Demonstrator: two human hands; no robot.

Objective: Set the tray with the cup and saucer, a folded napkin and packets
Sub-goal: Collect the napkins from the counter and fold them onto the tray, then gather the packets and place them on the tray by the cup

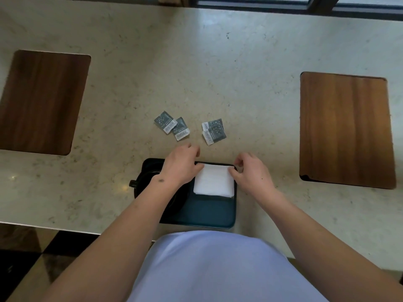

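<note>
Tray (209,216) with one napkin (214,180) pinched by both hands' fingers (234,171); four packets (189,128) beyond.

The table (239,73) looks like polished stone, pale beige with mottled veining and a soft sheen, and two inlaid panels (41,101) (346,129) show brown wood grain with a smooth, satin finish. The tray (209,214) is dark teal with a smooth, slightly glossy surface that looks like plastic, while the cup and saucer (144,182) beside it appear dark and glazed. The napkin (214,180) is matt white paper with a soft, faintly textured face, and the packets (171,127) (213,130) are printed grey and white paper, flat and a little creased.
</note>
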